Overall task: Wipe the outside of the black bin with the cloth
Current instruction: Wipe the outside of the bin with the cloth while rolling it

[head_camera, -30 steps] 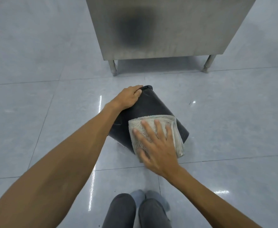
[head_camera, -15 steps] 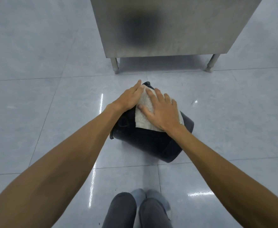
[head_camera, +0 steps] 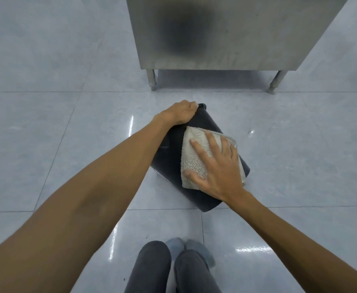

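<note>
- Grip: left hand [head_camera: 180,112] is clenched over the far upper edge of the black bin [head_camera: 173,157], fingers curled round the rim and steadying it.
- Right hand [head_camera: 214,166] lies flat with fingers spread, pressing the cloth [head_camera: 192,157] against the bin's upward-facing side; the cloth is pinned under the palm rather than pinched.
- Position of bin: tipped on its side on the tiled floor [head_camera: 46,144], lying diagonally, well short of the steel cabinet [head_camera: 226,32] and ahead of the person's knees [head_camera: 173,269].
- Relative to the grip: the bin's far end sits inside the left hand; its near end extends toward the person, beneath and past the right wrist. The cloth covers the middle-to-right part of the exposed side, close beside the left forearm.
- Progress, as judged: wiping is under way on one side only. The surface shows no obvious residue, so cleanliness cannot be confirmed.
- Outstanding, as judged: the faces against the floor and turned away, the base and the rim area under the left hand appear still to need the cloth, which would call for turning the bin.
</note>
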